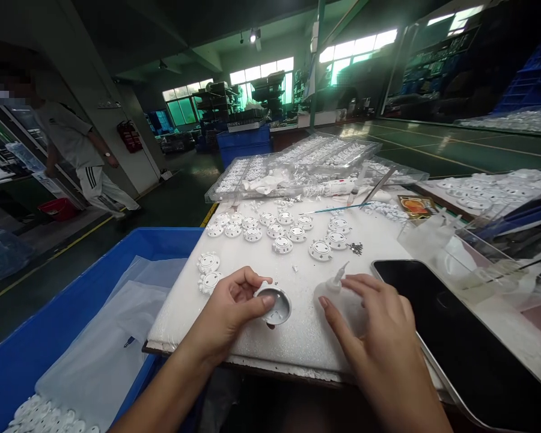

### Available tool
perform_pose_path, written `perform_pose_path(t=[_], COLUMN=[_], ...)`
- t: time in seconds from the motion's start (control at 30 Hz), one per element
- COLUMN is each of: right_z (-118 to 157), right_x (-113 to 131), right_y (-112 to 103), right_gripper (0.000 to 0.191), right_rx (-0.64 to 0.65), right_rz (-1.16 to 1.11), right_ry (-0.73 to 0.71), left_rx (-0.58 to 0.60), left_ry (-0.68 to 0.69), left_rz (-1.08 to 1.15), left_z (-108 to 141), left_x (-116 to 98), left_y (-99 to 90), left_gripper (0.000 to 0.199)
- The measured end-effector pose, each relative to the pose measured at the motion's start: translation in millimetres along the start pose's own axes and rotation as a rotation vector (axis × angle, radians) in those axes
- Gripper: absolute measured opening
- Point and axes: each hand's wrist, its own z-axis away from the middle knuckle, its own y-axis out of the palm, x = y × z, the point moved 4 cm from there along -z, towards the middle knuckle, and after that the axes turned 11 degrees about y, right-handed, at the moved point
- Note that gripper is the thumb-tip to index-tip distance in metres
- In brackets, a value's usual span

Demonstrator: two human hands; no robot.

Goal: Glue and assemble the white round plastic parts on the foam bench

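Note:
Between the thumb and fingers of my left hand is a round, white plastic housing, its hollow grey inner side facing me. My right hand is curved around a translucent squeeze bottle with a thin pointed nozzle, which tilts up to the right. Part of the bottle is hidden behind my fingers. Beyond my hands, several round white discs with small dark marks lie in rows on the white foam sheet. Two more discs lie just past my left hand. A small white piece sits between the hands and the rows.
A large black-screened tablet lies right of my right hand. At the back are clear trays of small white parts, a thin blue brush and tiny dark pieces. A blue bin stands left. Further off, a person walks.

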Motion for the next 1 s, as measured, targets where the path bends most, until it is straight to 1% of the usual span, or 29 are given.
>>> perform_pose_path(t=[0.03,0.07,0.13,0.2,0.27,0.33,0.4,0.5,0.6,0.63,0.7,0.8,0.93,1.0], right_z=[-3,-5,-6,-7,-10,-14,-19,-22,-19,-17,-13,-8,-6,-6], right_x=[-2,-3,-2,5,15,25,31,37,41,42,42,38,32,33], right_y=[2,3,4,0,-8,-14,-16,-12,-8,-7,-6,-3,-4,-5], right_gripper=[0.037,0.032,0.025,0.023,0.022,0.025,0.027,0.023,0.02,0.019,0.019,0.024,0.028,0.028], right_rx=[0.053,0.108,0.198,0.212,0.157,0.062,-0.052,-0.21,-0.378,-0.416,-0.424,-0.343,-0.299,-0.265], right_rz=[-0.019,-0.084,-0.321,-0.538,-0.595,-0.546,-0.545,-0.706,-0.87,-0.877,-0.807,-0.676,-0.653,-0.603], right_ry=[0.009,0.045,0.161,0.226,0.201,0.156,0.136,0.113,0.002,-0.038,-0.087,-0.084,-0.086,-0.085], left_rx=[-0.001,0.002,-0.002,-0.016,-0.026,-0.026,-0.02,-0.012,-0.009,-0.008,0.0,0.011,0.004,0.001], left_ry=[-0.032,-0.058,-0.091,-0.126,-0.169,-0.195,-0.207,-0.218,-0.228,-0.231,-0.233,-0.235,-0.243,-0.24], left_rz=[0.067,0.118,0.178,0.184,0.166,0.152,0.15,0.148,0.155,0.156,0.152,0.14,0.135,0.132], left_z=[0,-1,-3,-6,-9,-11,-13,-13,-12,-12,-12,-12,-12,-12], left_x=[1,2,2,1,1,2,2,4,5,5,5,5,5,4], left_y=[1.5,3.3,5.9,7.4,8.4,9.5,10.4,11.1,11.4,11.5,11.9,12.8,14.1,15.4], left_gripper=[0.028,0.026,0.022,0.019,0.016,0.015,0.014,0.013,0.014,0.015,0.015,0.015,0.015,0.015])
